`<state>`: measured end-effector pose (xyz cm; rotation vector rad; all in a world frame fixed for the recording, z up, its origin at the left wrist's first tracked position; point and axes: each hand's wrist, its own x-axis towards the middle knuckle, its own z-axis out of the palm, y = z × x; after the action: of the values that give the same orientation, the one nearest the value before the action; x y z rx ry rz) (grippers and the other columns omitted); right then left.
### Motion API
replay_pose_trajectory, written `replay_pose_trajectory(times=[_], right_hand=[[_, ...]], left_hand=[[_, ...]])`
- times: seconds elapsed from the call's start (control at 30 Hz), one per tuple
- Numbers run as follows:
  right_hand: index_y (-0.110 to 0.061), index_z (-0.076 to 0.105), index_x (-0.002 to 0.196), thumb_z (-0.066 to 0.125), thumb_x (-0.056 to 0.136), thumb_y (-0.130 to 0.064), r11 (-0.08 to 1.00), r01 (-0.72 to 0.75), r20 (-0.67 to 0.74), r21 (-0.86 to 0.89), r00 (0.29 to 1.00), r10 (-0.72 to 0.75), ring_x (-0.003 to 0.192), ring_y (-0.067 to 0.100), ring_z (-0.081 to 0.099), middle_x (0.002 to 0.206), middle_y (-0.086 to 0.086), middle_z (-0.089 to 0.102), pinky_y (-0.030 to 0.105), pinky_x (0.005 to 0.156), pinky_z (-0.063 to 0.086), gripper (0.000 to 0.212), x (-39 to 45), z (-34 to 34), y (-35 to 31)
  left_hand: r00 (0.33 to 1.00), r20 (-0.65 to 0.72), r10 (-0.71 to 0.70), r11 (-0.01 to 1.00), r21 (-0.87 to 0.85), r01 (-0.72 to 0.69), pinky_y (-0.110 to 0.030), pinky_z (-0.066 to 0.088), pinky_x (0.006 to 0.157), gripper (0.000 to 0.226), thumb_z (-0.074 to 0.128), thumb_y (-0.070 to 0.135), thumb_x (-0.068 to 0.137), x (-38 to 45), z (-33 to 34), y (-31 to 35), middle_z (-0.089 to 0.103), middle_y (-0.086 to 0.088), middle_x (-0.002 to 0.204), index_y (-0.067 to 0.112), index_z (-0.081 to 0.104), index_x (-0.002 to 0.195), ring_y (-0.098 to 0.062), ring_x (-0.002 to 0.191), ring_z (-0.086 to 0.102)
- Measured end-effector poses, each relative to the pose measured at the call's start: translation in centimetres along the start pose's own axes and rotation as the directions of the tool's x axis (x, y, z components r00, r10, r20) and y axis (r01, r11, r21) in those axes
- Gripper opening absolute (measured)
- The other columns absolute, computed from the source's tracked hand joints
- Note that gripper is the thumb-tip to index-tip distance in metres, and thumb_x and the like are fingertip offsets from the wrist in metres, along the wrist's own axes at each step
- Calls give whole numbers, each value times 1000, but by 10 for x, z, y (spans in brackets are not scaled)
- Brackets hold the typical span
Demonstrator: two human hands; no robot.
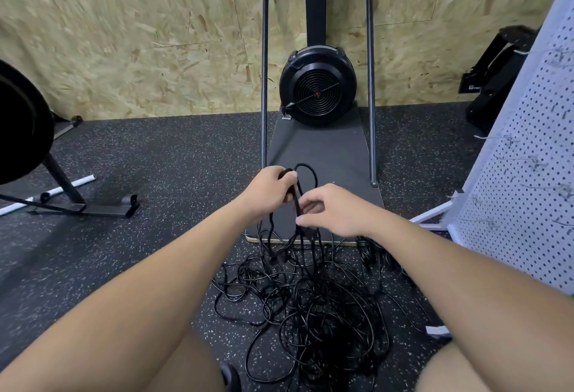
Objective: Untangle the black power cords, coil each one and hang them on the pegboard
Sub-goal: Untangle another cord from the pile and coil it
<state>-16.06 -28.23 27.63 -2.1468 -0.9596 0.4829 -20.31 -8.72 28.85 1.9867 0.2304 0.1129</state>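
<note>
A black fan-wheel exercise machine with a tubular metal frame (317, 87) is set against a chipboard wall (139, 34). A speckled black rubber floor (155, 158) is seen below.

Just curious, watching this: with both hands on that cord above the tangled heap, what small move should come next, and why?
Probably lift the left hand to draw more cord up out of the pile. It grips a small loop, the right hand pinches the strand just below, and several strands still trail down into the tangle on the floor.
</note>
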Motion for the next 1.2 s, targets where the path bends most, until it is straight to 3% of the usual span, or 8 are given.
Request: replay_pose_trajectory(times=[0.13,0.33,0.5,0.67,0.77,0.87,1.03,1.2], right_hand=[[-12,76,92,75,103,-22,991,-55,-50,121,997,62,71,11,73,85,-2,81,35,76,64,15,4,-2,-7],[1,74,97,59,109,-10,816,-9,-314,578,920,233,75,27,66,85,11,68,35,63,60,22,7,-28,-15],[7,72,109,61,110,-11,724,44,-332,689,906,261,76,32,75,89,13,70,42,69,64,22,5,-34,-13],[10,73,109,66,109,-15,683,81,-371,726,882,290,78,24,75,91,15,73,36,75,65,26,2,-37,-12],[4,74,108,65,110,-28,757,-23,-330,653,891,312,75,21,75,94,17,75,37,75,67,33,-3,-38,-8],[-4,77,107,65,107,-17,876,-171,-141,451,955,260,79,24,78,102,17,82,36,74,66,18,-10,-33,-4],[-15,68,133,73,101,-13,955,-194,154,224,975,162,110,20,78,121,-1,80,40,96,66,32,-13,-10,-6],[-9,64,123,70,107,-27,966,-190,202,173,967,154,102,20,78,112,2,81,50,99,62,24,-9,8,-7]], left_hand=[[1000,6,1,987,-159,0,-22,36,50,28,55,23,113,-2,0,4,61,-5,69,8,61,90,-12,55,49],[997,68,-24,988,-153,34,-27,32,60,16,67,12,101,-3,-3,-4,63,2,83,11,78,113,-14,67,49],[948,318,12,994,-103,22,-40,14,63,22,69,16,98,-15,9,-1,45,-7,79,21,84,113,-14,68,33],[928,370,36,996,-90,-3,-40,18,63,18,78,31,102,-20,7,4,49,-12,75,14,83,96,-17,65,34],[971,229,65,995,-83,-48,-36,23,59,31,81,35,99,-20,6,7,54,-11,73,7,77,88,-20,65,36],[995,58,80,979,-192,-68,-35,25,59,29,81,36,99,-14,1,10,55,-11,73,7,82,95,-25,69,37],[993,-26,117,954,-275,-119,-33,25,60,35,82,37,98,-10,-1,15,56,-12,74,1,80,96,-20,67,37],[992,-74,102,927,-355,-122,-29,28,61,23,76,32,103,-8,-3,15,63,-9,84,11,85,102,-14,68,46]])
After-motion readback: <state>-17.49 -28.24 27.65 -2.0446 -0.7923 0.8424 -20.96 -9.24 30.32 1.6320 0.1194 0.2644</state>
